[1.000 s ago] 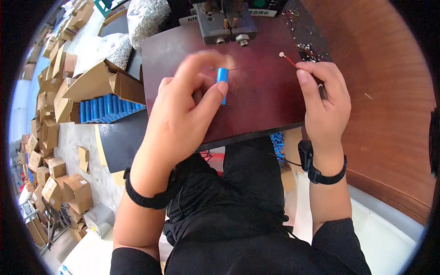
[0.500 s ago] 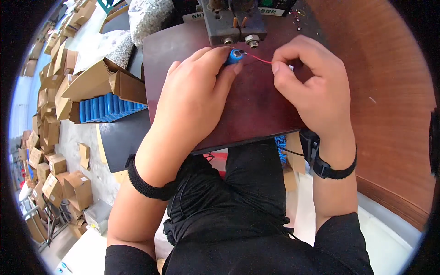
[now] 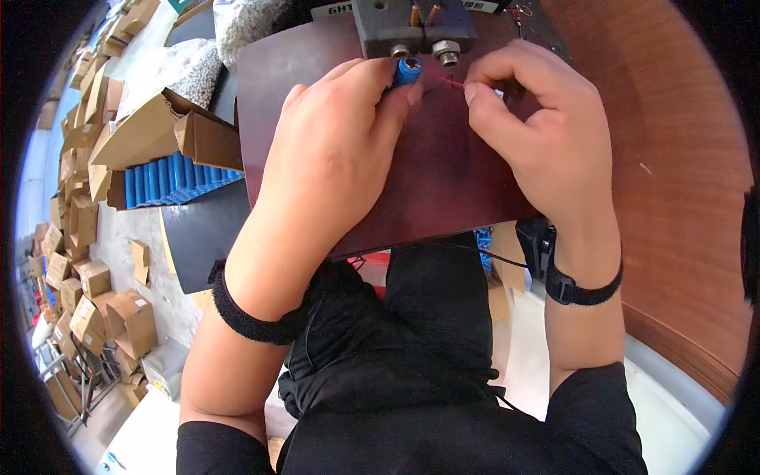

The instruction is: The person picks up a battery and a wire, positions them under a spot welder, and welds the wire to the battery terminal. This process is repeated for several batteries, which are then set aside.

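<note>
Between the thumb and fingers of my left hand (image 3: pixel 336 142) is a blue cylindrical battery cell (image 3: pixel 409 71), its metal end showing just below the head of the spot welding machine (image 3: pixel 412 28). A thin red wire (image 3: pixel 453 82) runs from near the cell's end to my right hand (image 3: pixel 546 127), which pinches it between thumb and forefinger. A small white connector piece (image 3: pixel 499 93) shows by the right fingers. Two copper-coloured pins and two metal nuts are on the machine head above the cell. Whether the cell touches the machine cannot be told.
An open cardboard box (image 3: pixel 182 142) of blue cells (image 3: pixel 170 178) stands left of the dark red work board (image 3: pixel 443 178). A clear bag of small white pieces (image 3: pixel 178 75) lies behind it. A wooden panel (image 3: pixel 665 158) rises at the right. Many cardboard boxes (image 3: pixel 131 321) fill the floor at left.
Both hands have shifted slightly away from me, bringing the battery cell up closer under the welder head. The red wire remains pinched in my right hand. The whole view has moved a little.
</note>
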`<state>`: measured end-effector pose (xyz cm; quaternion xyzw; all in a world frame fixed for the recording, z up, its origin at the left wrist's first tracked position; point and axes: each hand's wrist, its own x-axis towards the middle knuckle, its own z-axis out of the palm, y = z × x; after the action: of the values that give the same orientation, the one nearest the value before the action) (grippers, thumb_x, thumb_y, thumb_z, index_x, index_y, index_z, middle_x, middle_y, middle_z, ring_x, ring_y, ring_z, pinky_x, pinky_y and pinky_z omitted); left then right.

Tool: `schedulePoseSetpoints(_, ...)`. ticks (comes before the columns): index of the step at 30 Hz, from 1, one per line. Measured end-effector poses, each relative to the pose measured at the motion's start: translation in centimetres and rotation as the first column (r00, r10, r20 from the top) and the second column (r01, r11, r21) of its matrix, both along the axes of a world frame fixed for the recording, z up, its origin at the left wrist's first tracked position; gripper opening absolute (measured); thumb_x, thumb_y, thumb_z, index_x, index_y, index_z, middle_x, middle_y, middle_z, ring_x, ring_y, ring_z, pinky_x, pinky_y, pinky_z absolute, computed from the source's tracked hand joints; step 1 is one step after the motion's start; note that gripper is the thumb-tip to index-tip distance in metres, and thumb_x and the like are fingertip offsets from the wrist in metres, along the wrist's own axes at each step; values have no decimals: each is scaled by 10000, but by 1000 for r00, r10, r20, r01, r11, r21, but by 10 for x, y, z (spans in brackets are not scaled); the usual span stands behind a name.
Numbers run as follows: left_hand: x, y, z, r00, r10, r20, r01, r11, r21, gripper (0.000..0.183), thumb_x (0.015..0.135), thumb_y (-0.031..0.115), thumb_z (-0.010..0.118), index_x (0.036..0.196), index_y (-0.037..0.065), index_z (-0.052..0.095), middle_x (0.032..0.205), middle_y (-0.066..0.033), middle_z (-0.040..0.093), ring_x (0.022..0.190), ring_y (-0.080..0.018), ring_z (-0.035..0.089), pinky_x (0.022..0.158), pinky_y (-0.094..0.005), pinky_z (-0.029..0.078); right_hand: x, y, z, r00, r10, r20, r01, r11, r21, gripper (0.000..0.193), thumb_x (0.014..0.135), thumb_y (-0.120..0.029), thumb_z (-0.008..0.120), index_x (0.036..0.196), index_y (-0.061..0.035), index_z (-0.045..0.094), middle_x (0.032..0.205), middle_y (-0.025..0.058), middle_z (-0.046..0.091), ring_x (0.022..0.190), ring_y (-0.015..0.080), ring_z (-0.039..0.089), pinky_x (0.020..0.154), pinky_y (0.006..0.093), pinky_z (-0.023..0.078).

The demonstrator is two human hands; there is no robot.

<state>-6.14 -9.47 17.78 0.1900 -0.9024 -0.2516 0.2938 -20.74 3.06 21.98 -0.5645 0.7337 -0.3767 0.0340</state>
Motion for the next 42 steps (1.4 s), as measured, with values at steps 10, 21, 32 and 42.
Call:
schedulePoseSetpoints(10,-1,0,-1,1000,6,-2,-6,999,33,175,936,185,643,964,13,645,872,-195,662,834,-422,623,696,-487,476,0,2,-1,998,-27,54,26,999,24,69,864,-64,669,901,-6,665,842,10,636,714,77,535,629,228,407)
schedulePoseSetpoints(21,-4,-1,-2,998,2,-58,4,996,95,197,930,195,645,979,5,670,863,-246,666,820,-462,634,714,-531,497,0,3,-4,997,-63,43,61,997,46,67,889,-75,672,920,-16,673,838,-11,620,705,62,511,640,221,402)
schedulePoseSetpoints(32,37,0,19,992,-44,-122,60,990,131,269,849,169,767,1032,-15,695,930,-188,681,830,-362,657,746,-399,522,11,27,17,993,-56,102,65,994,-89,65,855,-60,641,872,-6,608,833,64,606,801,150,565,748,281,453)
schedulePoseSetpoints(42,155,-85,-12,838,290,462,11,839,-545,273,797,169,757,1061,112,714,1045,-60,626,1056,-256,577,905,-424,412,-24,224,-30,846,-516,138,413,795,444,60,889,-40,601,852,2,578,812,45,561,805,142,535,741,282,442)
